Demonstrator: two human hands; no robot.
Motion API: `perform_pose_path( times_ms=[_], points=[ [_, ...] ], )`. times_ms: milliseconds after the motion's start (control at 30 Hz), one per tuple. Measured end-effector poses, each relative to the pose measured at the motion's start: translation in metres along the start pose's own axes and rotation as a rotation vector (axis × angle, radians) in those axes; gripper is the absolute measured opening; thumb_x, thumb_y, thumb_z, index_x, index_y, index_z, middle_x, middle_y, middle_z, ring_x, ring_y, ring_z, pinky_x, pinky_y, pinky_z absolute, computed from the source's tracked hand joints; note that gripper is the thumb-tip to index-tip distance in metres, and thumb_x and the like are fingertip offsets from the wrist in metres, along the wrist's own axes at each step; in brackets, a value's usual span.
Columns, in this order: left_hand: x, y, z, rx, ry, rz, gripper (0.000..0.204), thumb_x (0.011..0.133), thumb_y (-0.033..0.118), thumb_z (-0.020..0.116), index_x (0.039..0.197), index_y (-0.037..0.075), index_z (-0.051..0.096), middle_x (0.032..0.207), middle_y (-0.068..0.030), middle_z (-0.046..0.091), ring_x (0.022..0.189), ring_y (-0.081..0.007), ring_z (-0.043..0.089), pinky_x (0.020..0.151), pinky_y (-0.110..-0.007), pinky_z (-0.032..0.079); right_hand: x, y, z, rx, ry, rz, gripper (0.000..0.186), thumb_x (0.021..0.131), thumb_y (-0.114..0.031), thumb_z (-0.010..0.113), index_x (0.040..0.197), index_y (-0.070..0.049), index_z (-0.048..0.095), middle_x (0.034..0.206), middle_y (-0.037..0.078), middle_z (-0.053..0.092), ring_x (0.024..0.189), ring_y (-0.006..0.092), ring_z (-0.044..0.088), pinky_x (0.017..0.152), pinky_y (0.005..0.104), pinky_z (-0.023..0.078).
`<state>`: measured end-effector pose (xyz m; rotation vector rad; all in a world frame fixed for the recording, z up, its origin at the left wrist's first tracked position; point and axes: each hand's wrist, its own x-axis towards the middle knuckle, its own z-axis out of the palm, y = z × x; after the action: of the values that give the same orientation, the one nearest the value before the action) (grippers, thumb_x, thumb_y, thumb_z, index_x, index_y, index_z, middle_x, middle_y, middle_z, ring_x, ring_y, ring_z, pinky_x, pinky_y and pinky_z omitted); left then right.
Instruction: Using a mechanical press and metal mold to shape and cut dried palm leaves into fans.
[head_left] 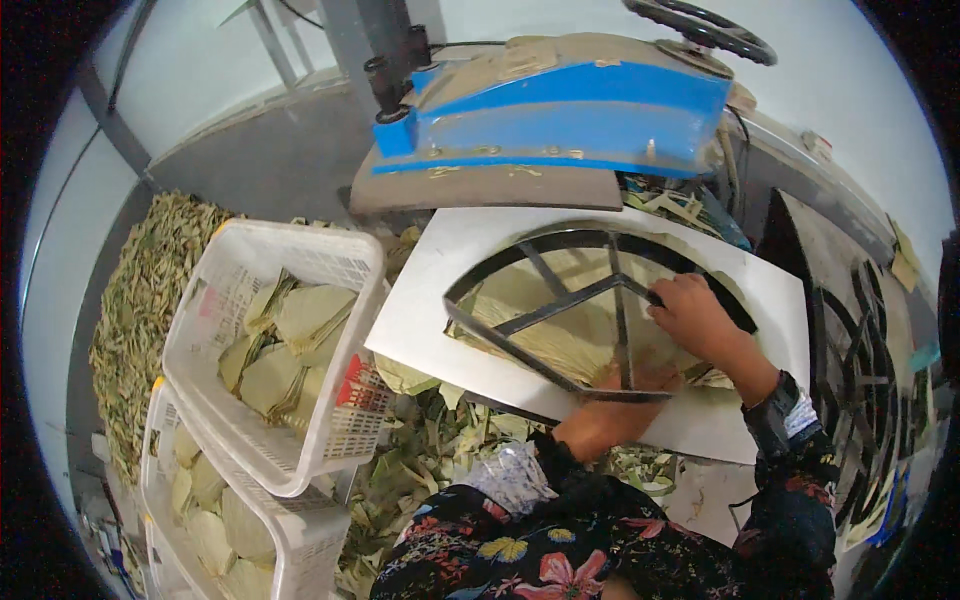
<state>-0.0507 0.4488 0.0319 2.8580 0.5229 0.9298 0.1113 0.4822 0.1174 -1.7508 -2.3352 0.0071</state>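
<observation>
Both arms reach forward from the lower edge, in dark floral sleeves with black bands and pale patterned material at the wrists. The right forearm rises steeply on the right side, and its wrist angles inward, so that the right hand points up and to the left, back uppermost, with its fingers bent into a grip. The left forearm slants up and to the right, lower and nearer the torso; the left hand extends ahead of it, blurred and partly covered, its finger pose unclear. The hands are apart, the right one farther forward.
</observation>
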Motion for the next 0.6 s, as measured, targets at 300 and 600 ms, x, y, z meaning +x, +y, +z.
perform_pose_path(
  times_ms=[300, 600],
  points=[
    [0.005, -0.001, -0.006, -0.047, 0.009, -0.023, 0.034, 0.077, 0.015, 0.05, 0.109, 0.005, 0.058, 0.116, -0.0138, 0.055, 0.111, -0.0364, 0.049, 0.098, -0.057, 0.029, 0.002, 0.031, 0.02, -0.1, -0.082, 0.015, 0.022, 0.078, -0.021, 0.06, 0.085, -0.001, 0.054, 0.076, 0.02, 0.059, 0.08, 0.0366, 0.056, 0.077, 0.0459, 0.042],
    [-0.016, -0.009, -0.01, -0.241, -0.064, 0.348, 0.029, 0.073, 0.017, 0.055, 0.099, 0.005, 0.058, 0.098, -0.0125, 0.059, 0.091, -0.027, 0.059, 0.073, -0.036, 0.052, 0.005, 0.033, 0.025, -0.203, -0.027, -0.035, 0.021, 0.079, -0.022, 0.056, 0.087, -0.003, 0.055, 0.078, 0.015, 0.059, 0.08, 0.0325, 0.057, 0.078, 0.0447, 0.042]
  ],
)
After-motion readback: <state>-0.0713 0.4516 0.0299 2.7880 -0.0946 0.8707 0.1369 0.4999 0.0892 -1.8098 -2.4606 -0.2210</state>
